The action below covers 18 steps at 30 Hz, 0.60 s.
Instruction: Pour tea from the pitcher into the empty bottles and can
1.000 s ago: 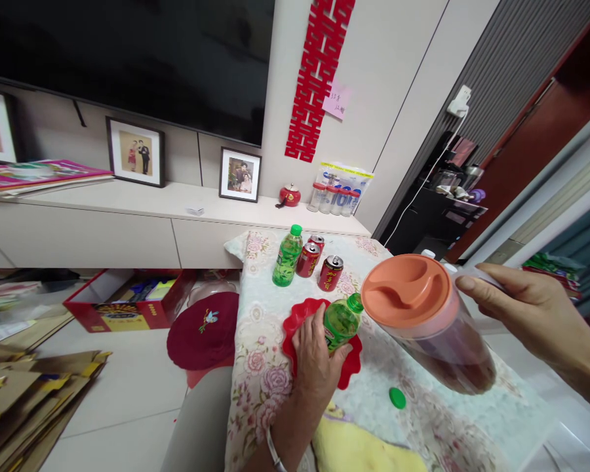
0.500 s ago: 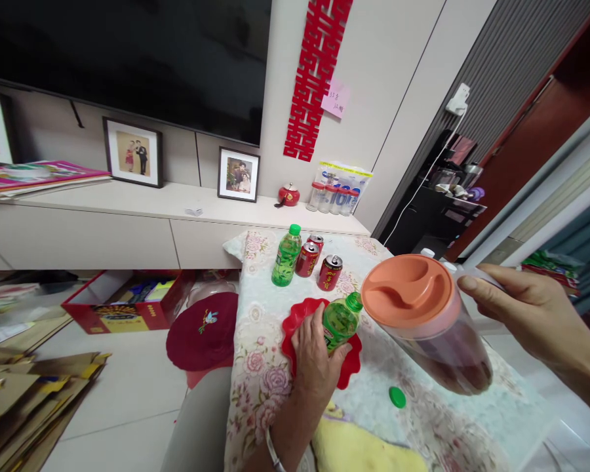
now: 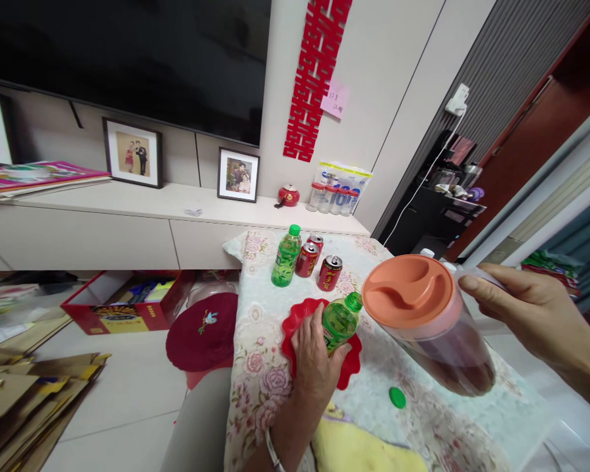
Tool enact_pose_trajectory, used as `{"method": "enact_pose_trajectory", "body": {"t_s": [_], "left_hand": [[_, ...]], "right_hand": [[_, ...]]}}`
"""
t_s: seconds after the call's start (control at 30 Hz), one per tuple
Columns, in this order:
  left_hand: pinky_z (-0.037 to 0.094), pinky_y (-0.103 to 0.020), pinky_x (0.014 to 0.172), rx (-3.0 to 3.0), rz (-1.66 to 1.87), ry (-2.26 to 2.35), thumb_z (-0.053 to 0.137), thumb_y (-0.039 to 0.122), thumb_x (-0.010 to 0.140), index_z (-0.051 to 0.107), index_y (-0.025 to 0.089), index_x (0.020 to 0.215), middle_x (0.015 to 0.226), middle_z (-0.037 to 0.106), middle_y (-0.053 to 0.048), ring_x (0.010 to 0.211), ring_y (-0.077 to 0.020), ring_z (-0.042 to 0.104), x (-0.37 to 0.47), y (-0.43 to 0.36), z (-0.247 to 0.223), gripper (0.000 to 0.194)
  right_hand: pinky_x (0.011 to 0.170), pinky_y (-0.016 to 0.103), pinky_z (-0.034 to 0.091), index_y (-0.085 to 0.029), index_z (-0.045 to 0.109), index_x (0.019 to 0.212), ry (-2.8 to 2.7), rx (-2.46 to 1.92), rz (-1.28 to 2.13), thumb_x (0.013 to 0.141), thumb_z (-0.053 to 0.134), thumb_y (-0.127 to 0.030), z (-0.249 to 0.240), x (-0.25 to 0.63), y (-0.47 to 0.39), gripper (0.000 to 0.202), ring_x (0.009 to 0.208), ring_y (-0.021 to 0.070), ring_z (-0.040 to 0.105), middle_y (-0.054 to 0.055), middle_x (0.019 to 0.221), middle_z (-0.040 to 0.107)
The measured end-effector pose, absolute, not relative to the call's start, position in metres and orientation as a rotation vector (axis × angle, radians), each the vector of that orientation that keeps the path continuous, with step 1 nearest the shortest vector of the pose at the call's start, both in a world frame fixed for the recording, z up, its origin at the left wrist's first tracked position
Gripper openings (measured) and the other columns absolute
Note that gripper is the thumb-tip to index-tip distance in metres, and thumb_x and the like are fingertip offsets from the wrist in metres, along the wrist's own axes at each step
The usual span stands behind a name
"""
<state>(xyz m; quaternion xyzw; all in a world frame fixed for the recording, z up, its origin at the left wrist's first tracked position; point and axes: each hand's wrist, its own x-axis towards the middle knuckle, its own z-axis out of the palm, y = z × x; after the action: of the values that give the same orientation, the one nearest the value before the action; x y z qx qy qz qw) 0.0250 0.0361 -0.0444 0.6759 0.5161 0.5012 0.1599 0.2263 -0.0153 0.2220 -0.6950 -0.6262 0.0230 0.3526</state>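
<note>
My left hand [image 3: 314,360] is wrapped round a green plastic bottle [image 3: 340,320], which leans to the right over a scalloped red plate [image 3: 351,367]. The bottle's mouth is uncapped. My right hand [image 3: 531,314] grips the handle of a clear pitcher [image 3: 442,347] with an orange lid [image 3: 408,292]. Dark reddish-brown liquid shows inside the pitcher, which is tilted to the left. Its lid edge is close beside the bottle's mouth; whether they touch, and whether liquid flows, I cannot tell. A loose green cap [image 3: 397,397] lies on the tablecloth below the pitcher.
Further back on the floral tablecloth [image 3: 260,328] stand a capped green bottle [image 3: 286,255] and several red cans [image 3: 329,273]. A yellow cloth [image 3: 364,446] lies at the near edge. Left of the table is a stool with a dark red cover [image 3: 206,334].
The pitcher's base has shifted very slightly to the right. My left hand and the green bottle look unmoved.
</note>
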Motion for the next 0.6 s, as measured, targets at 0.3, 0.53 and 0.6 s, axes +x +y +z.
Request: {"method": "enact_pose_trajectory", "body": {"t_s": [0.3,0.53,0.6], "left_hand": [[0.048,-0.059,0.11,1.967,1.428,1.48,0.082,0.021,0.082,0.034,0.017,0.154,0.149,0.06,-0.021,0.136,-0.0398,0.058,0.0239,0.0357,-0.0448,0.087],[0.048,-0.057,0.109,1.949,1.437,1.461,0.081,0.021,0.083,0.035,0.018,0.154,0.148,0.061,-0.02,0.136,-0.0381,0.059,0.0221,0.0362,-0.0437,0.085],[0.048,-0.056,0.11,1.959,1.438,1.444,0.08,0.021,0.083,0.035,0.019,0.155,0.149,0.061,-0.019,0.136,-0.0372,0.059,0.0223,0.0367,-0.0438,0.085]], "right_hand": [[0.051,0.028,0.034,-0.022,0.054,0.053,-1.623,-1.808,0.051,0.072,0.066,-0.082,0.2234,0.2253,-0.0152,0.065,0.057,0.016,0.042,-0.001,0.058,0.043],[0.052,0.029,0.033,-0.022,0.054,0.053,-1.628,-1.831,0.048,0.07,0.065,-0.085,0.2248,0.2236,-0.0152,0.066,0.057,0.0162,0.041,-0.001,0.059,0.041],[0.051,0.029,0.031,-0.022,0.051,0.052,-1.632,-1.829,0.03,0.069,0.064,-0.086,0.2257,0.222,-0.0147,0.067,0.055,0.0154,0.039,-0.002,0.057,0.038]]}}
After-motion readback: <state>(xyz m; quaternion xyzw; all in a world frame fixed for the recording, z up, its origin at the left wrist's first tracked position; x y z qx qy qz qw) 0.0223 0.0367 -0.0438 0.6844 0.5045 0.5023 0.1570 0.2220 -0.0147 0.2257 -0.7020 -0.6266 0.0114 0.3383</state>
